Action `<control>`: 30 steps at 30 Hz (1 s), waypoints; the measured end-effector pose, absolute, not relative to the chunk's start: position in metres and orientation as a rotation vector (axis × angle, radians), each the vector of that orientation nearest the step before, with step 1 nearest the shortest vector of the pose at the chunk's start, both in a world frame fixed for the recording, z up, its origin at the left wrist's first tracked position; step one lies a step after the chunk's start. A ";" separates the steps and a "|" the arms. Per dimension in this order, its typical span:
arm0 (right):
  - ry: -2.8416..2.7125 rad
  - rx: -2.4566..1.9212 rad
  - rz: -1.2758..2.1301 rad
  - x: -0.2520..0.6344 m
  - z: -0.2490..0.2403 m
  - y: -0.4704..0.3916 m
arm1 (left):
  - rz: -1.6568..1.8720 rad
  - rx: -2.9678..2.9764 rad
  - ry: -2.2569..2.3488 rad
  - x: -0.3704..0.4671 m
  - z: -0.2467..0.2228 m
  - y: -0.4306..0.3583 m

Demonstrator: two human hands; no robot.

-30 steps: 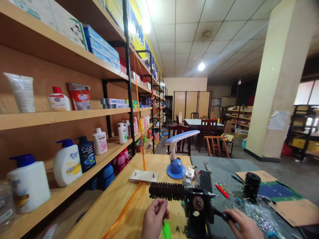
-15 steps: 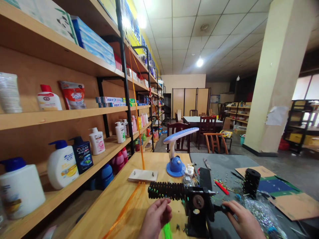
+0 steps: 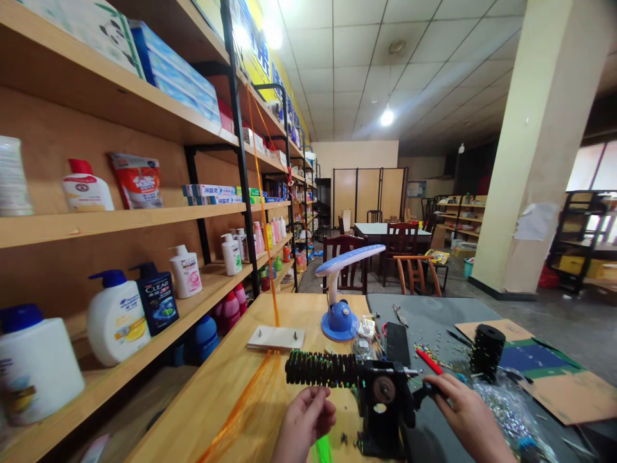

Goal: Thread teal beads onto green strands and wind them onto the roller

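A hanging bulb (image 3: 387,117) glares; outer edges look stretched.

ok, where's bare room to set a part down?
Bare pale wood tabletop: left of the loose orange strands; also, narrower, between the flat white plate and blue desk lamp. Grey mat: far side, behind scattered multicoloured beads. Crowded: black cranked winder and right hand, then red stick-like tool, black ribbed cylinder, clear plastic bag.

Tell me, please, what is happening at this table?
A person's right hand grips the crank handle of a black device. The left hand is close beneath its ribbed black roller, fingers bunched; whether they hold a thread is unclear. Green strands show below that hand. A blue lamp stands behind.
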State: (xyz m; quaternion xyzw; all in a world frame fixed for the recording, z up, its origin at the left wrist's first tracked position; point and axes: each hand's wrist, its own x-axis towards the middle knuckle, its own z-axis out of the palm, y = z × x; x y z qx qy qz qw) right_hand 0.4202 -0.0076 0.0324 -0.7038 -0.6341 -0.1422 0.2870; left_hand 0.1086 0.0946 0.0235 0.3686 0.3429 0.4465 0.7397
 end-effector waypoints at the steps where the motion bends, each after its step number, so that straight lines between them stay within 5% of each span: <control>1: -1.697 -1.891 -0.380 0.421 0.033 -0.006 | 0.985 0.836 0.765 0.108 0.021 0.095; 30: -1.674 -1.999 -0.223 0.425 0.047 0.023 | 0.967 0.935 0.837 0.112 0.002 0.094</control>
